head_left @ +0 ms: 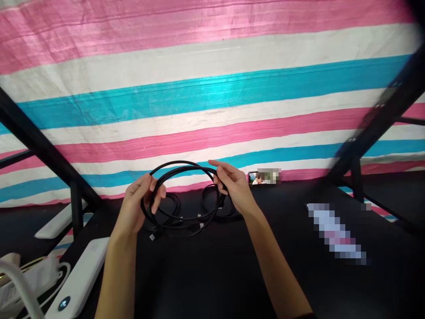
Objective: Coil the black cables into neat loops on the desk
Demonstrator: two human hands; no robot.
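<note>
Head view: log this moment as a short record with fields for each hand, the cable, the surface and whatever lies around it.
left hand: grips the left side of the cable loop, fingers closed on it
right hand: pinches the right side of the same loop
black cable: coiled in a raised loop between both hands; more coils lie on the table below
table: black surface
phone: lies behind the right hand, screen lit
white power strip: at lower left edge
backdrop: pink, white and blue striped sheet
</note>
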